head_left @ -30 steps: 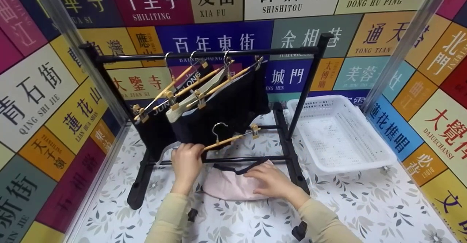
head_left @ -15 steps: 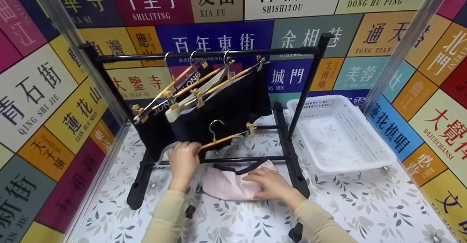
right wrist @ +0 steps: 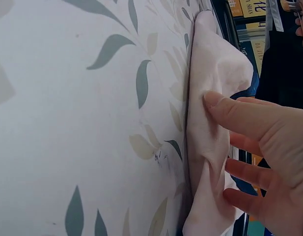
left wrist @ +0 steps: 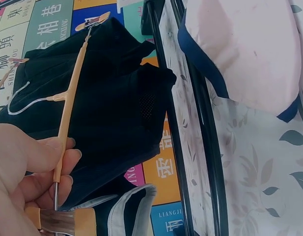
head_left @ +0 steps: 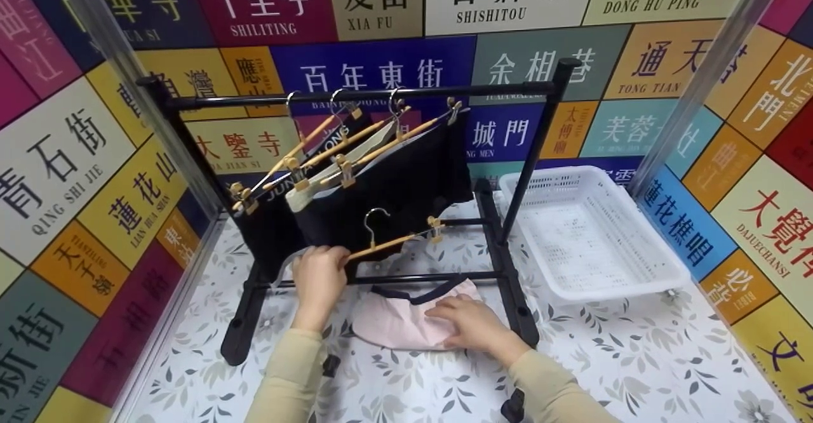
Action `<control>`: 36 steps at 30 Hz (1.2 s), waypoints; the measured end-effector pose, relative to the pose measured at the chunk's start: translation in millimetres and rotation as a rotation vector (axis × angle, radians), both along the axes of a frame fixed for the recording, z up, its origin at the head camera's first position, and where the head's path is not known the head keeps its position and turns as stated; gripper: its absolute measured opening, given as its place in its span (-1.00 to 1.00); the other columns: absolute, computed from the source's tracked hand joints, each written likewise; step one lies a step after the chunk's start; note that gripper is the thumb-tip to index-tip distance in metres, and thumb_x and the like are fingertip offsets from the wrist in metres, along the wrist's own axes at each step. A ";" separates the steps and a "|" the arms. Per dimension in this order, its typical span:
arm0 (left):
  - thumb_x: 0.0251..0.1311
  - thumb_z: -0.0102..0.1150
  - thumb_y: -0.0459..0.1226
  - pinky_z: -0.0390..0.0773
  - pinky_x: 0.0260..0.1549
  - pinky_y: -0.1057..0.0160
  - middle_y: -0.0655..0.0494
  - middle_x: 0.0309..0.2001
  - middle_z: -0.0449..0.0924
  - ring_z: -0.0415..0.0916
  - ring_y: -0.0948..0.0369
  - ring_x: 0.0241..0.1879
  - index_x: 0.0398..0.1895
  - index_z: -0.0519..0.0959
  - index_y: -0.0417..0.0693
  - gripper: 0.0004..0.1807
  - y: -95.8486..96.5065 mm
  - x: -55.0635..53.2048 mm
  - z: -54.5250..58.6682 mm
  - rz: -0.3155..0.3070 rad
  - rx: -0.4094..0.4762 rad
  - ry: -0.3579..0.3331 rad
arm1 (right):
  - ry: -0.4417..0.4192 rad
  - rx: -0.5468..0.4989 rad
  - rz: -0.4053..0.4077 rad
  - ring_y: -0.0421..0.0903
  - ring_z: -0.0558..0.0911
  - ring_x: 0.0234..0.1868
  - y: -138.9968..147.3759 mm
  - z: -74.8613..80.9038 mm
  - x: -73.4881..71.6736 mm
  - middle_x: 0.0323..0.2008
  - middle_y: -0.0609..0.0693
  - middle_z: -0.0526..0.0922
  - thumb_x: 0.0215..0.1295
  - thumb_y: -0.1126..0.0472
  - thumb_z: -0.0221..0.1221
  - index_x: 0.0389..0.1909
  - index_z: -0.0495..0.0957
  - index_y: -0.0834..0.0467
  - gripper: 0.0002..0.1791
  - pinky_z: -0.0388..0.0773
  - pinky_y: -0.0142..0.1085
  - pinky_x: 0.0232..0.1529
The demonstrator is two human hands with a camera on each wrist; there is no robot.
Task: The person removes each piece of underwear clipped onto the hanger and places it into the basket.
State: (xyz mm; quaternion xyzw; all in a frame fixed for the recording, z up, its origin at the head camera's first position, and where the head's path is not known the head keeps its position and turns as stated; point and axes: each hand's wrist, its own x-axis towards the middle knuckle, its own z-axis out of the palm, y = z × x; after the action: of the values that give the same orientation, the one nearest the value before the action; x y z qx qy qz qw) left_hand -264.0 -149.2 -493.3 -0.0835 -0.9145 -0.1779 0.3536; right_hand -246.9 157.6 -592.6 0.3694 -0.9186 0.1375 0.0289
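Observation:
My left hand (head_left: 319,286) grips one end of a wooden clip hanger (head_left: 390,245), holding it raised in front of the rack, its metal hook upward. In the left wrist view the thumb and fingers pinch the hanger's bar (left wrist: 71,108) close to a clip (left wrist: 60,221). Pink underpants (head_left: 400,321) with navy trim lie on the table below. My right hand (head_left: 473,321) rests on their right part with loosely spread fingers; in the right wrist view the thumb and fingertips touch the pink cloth (right wrist: 205,132).
A black garment rack (head_left: 356,96) stands ahead, with dark boxer briefs (head_left: 406,181) and other garments hanging from clip hangers. A white plastic basket (head_left: 594,232) sits to its right. Leaf-patterned cloth (head_left: 635,359) covers the table; sign-printed walls surround it.
My left hand with the hanger has shifted slightly left and the hanger has tipped a little lower. The right hand stays on the pink underpants, nearly still.

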 end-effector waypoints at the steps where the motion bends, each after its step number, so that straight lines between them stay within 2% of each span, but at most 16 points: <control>1: -0.02 0.38 -0.41 0.42 -0.41 -0.13 0.03 -0.45 0.68 0.55 -0.04 -0.41 -0.44 0.73 -0.03 -0.89 0.0 -0.1 -0.1 0.001 -0.002 0.000 | 0.005 0.006 -0.002 0.08 0.53 0.08 -0.5 -0.1 0.2 0.12 0.01 0.58 -0.10 -0.02 0.50 0.19 0.57 -0.06 -0.28 0.52 0.03 -0.06; 10: -0.04 0.39 -0.40 0.41 -0.38 -0.13 0.04 -0.44 0.68 0.56 -0.04 -0.38 -0.44 0.73 -0.02 -0.89 -0.5 0.5 -1.6 -0.004 -0.001 0.002 | 0.022 0.037 -0.011 0.02 0.52 -0.10 -5.0 -0.1 3.7 -0.08 -0.04 0.59 -0.15 0.01 0.52 0.12 0.60 -0.08 -0.32 0.50 -0.06 -0.19; 19: -0.01 0.39 -0.39 0.40 -0.38 -0.10 0.05 -0.43 0.69 0.56 -0.02 -0.38 -0.42 0.74 -0.01 -0.90 -0.8 1.6 -3.4 0.002 0.010 -0.027 | 0.031 0.038 -0.035 -0.02 0.48 -0.16 -6.3 -2.7 1.6 -0.18 -0.04 0.55 -0.15 0.12 0.46 0.08 0.63 -0.09 -0.38 0.46 -0.10 -0.36; 25: -0.03 0.39 -0.40 0.40 -0.36 -0.13 0.04 -0.42 0.69 0.56 -0.04 -0.37 -0.42 0.73 -0.02 -0.89 -0.4 1.6 -4.1 -0.002 0.006 -0.019 | 0.079 -0.011 -0.047 -0.01 0.51 -0.21 -5.8 -7.2 2.6 -0.24 -0.05 0.56 -0.06 0.19 0.42 -0.04 0.67 -0.10 -0.54 0.47 -0.12 -0.43; 31: -0.01 0.39 -0.39 0.38 -0.34 -0.14 0.03 -0.41 0.69 0.56 -0.04 -0.34 -0.41 0.74 -0.01 -0.89 0.6 2.1 -4.3 0.002 0.003 -0.043 | 0.107 -0.101 -0.078 0.02 0.57 -0.28 -5.3 -10.3 1.7 -0.31 -0.06 0.59 -0.04 0.31 0.39 -0.22 0.70 -0.04 -0.69 0.51 -0.08 -0.41; 36: -0.02 0.39 -0.39 0.39 -0.38 -0.14 0.04 -0.42 0.68 0.56 -0.05 -0.36 -0.43 0.73 -0.01 -0.89 1.5 2.6 -5.0 0.004 -0.002 -0.025 | 0.117 -0.147 -0.098 0.03 0.60 -0.34 -3.4 -10.6 0.4 -0.38 -0.06 0.60 -0.04 0.33 0.39 -0.32 0.69 0.00 -0.76 0.52 -0.10 -0.36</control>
State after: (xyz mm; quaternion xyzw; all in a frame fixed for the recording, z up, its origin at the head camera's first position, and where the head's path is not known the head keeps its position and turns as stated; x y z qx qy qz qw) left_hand -261.3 -147.7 -498.3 -0.0798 -0.9192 -0.1775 0.3422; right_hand -246.6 154.2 -603.2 0.3283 -0.9198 0.1810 0.1163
